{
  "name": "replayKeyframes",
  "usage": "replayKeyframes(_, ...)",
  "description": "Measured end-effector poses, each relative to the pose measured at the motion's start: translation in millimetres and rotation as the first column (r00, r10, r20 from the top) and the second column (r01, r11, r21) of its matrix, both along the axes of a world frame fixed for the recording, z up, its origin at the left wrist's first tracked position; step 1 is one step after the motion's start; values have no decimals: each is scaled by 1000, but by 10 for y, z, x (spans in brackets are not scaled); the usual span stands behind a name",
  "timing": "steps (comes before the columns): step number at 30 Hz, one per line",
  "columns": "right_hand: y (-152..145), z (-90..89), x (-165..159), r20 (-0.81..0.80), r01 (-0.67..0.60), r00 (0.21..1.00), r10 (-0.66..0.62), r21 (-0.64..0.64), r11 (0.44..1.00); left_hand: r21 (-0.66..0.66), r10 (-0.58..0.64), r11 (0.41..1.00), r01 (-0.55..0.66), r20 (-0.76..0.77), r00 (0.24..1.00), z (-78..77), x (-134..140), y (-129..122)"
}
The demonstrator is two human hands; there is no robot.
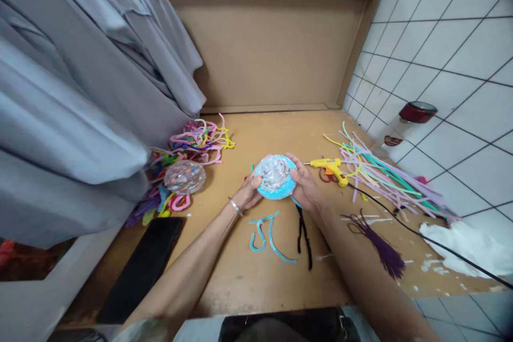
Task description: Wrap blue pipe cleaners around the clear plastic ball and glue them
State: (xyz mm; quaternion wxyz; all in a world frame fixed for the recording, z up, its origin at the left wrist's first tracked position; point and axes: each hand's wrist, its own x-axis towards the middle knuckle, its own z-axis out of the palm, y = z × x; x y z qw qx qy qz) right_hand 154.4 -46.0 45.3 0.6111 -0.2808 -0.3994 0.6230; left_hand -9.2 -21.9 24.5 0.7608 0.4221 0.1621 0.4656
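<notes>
Between both hands, above the middle of the table, is a round disc (276, 177) with a blue coiled border and a whitish, shiny centre. My left hand (250, 190) is closed on its left edge, thumb on the face. On the right edge, my right hand (305, 184) grips it the same way. Below the disc lie loose blue pipe cleaners (262, 235), some curved. Black strips (303, 238) rest beside them, near my right forearm. Close to my right hand is a yellow glue gun (332, 169), lying on its side.
Colourful pipe cleaners (200, 139) are heaped at left beside a clear speckled round object (185, 177) and a black phone-like slab (140, 270). More pipe cleaners (385, 176), a jar (401, 125), a purple thread bundle (379, 243), white tissue (467, 246) and a black cord (401, 219) lie right.
</notes>
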Motion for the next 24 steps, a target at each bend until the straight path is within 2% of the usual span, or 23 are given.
replayKeyframes(2, -20, 25, 10, -31, -131, 991, 131, -10, 991, 11, 38, 999, -38, 4, 999, 0, 7, -8)
replayKeyframes(5, -28, 49, 15, -35, -128, 991, 127, -12, 992, 6, 110, 994, -111, 20, 994, -19, 41, -23)
replayKeyframes(8, -15, 35, 3, 8, -23, 1000, 23, 33, 999, -39, 163, 986, -162, 29, 986, -23, 88, -25)
replayKeyframes(10, -4, -2, -26, 44, 100, 994, -104, 88, 991, -80, 194, 978, -192, 28, 981, -5, 123, -20)
replayKeyframes(13, 8, -88, -97, 101, 305, 940, -325, 171, 937, -132, 181, 976, -175, 37, 983, 32, 174, -28)
replayKeyframes(15, 13, -147, -144, 145, 384, 897, -419, 215, 898, -146, 132, 982, -123, 49, 990, 40, 196, -51)
replayKeyframes(19, 19, -204, -185, 200, 434, 850, -488, 260, 863, -85, 131, 988, -128, 21, 991, 1, 187, -99)
replayKeyframes(24, 20, -143, -135, 150, 444, 864, -481, 224, 868, 9, 132, 991, -132, -39, 990, -28, 126, -78)
